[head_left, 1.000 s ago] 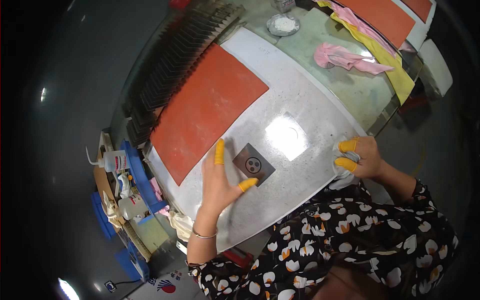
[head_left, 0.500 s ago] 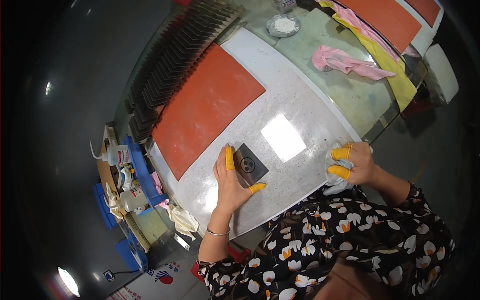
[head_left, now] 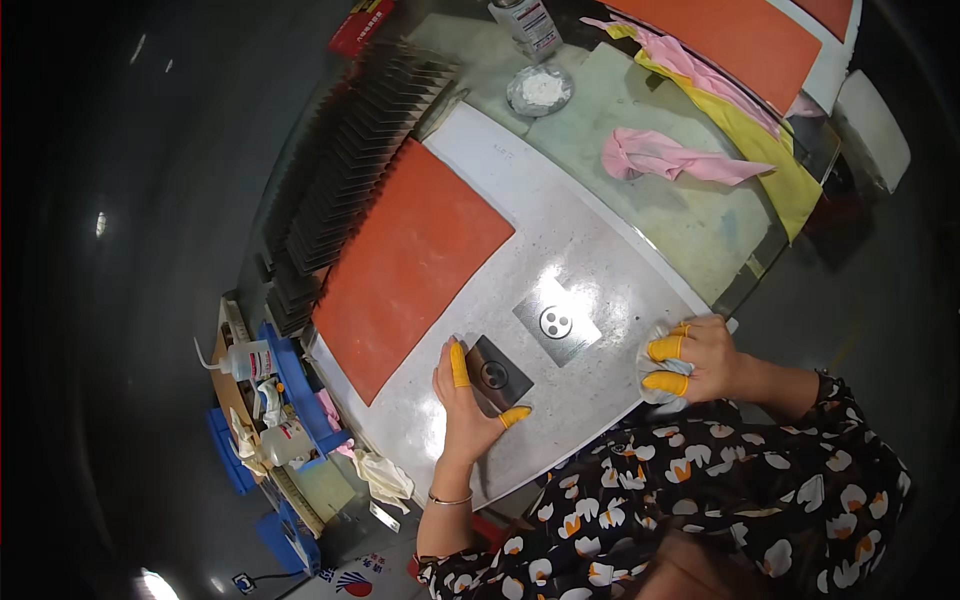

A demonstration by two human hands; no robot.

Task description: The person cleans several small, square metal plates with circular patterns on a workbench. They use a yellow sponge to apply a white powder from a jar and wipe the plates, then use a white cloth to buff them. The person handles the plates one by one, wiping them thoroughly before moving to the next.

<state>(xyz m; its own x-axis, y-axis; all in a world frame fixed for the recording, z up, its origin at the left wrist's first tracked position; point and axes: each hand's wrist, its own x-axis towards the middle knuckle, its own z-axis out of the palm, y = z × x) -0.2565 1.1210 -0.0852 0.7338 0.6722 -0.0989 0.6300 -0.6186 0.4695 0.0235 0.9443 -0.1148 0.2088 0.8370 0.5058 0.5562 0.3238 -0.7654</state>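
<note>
My left hand (head_left: pixel 470 400), with yellow finger cots on thumb and forefinger, grips a dark rectangular phone back panel (head_left: pixel 504 362) by its edges. A round camera ring with several holes shows on the panel. To its right, on the white sheet (head_left: pixel 560 200), lies a second, shinier back panel (head_left: pixel 560 338) with a similar ring; glare covers its upper part. At the sheet's right edge, my right hand (head_left: pixel 705 360), also in yellow finger cots, is closed on a crumpled whitish cloth (head_left: pixel 656 362). Part of the cloth is hidden under the fingers.
An orange-red mat (head_left: pixel 415 260) covers the sheet's left side, beside a dark slotted rack (head_left: pixel 350 190). Beyond are a dish of white powder (head_left: pixel 541 90), a bottle (head_left: pixel 527 25), a pink cloth (head_left: pixel 680 160) and a yellow cloth (head_left: pixel 720 125). A squeeze bottle (head_left: pixel 248 360) stands far left.
The whole scene sits lower in the picture. Glare on the second panel has shrunk, so its ring now shows. Both hands keep their holds, and the right-hand cloth looks more bunched.
</note>
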